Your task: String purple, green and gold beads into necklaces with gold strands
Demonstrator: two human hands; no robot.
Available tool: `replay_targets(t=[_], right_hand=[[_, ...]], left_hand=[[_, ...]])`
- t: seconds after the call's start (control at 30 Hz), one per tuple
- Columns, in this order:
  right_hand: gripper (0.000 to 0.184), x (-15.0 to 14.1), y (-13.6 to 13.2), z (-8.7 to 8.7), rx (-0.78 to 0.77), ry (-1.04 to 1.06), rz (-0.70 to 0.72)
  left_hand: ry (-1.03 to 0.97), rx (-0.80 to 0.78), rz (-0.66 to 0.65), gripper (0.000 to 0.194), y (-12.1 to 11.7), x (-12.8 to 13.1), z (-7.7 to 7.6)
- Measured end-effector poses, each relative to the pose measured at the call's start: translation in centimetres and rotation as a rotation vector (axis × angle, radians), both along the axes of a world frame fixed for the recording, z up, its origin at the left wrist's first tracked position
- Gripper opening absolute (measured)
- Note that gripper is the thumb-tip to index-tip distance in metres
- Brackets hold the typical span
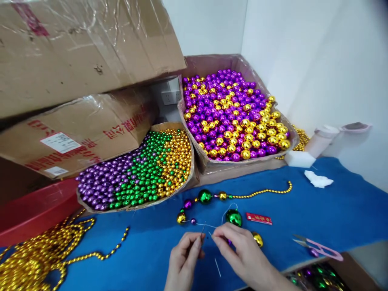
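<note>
My left hand [184, 258] pinches a thin needle or thread end just above the blue cloth [333, 210]. Close beside it, my right hand [242, 252] pinches the thread too, with a small purple bead near its fingers. A partly strung strand [212, 198] lies ahead of the hands: gold, purple and green balls joined to a fine gold bead chain [263, 192]. A large green ball [233, 217] and a gold ball [258, 239] rest by my right hand.
Two open cardboard boxes hold beads: purple, green and gold [136, 171], and purple and gold [233, 117]. Gold bead chains [33, 254] pile at the left. A red lighter [258, 218], pink snips [321, 246], white tape rolls [321, 139] and stacked cartons [75, 133] surround the cloth.
</note>
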State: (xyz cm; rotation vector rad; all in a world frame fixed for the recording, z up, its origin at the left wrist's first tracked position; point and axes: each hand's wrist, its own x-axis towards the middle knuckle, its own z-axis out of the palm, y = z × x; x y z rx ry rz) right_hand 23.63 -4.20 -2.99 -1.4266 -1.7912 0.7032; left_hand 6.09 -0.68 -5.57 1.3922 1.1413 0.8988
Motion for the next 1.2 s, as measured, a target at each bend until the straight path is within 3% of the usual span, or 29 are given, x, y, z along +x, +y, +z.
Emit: replay_targets(t=[0.27,0.9,1.2], right_hand=[[0.017,-0.19,0.47,-0.42,0.006,0.002,-0.025],[0.017,-0.08,0.65,-0.41,0.008,-0.022,-0.044],[0.018,-0.06,0.67,-0.52,0.006,-0.017,-0.045]], left_hand=[[-0.030,0.096,0.033,0.016,-0.66,0.31,0.44],[-0.002,0.126,0.021,0.017,-0.62,0.28,0.34],[0.085,0.156,-0.066,0.019,-0.41,-0.25,0.01]])
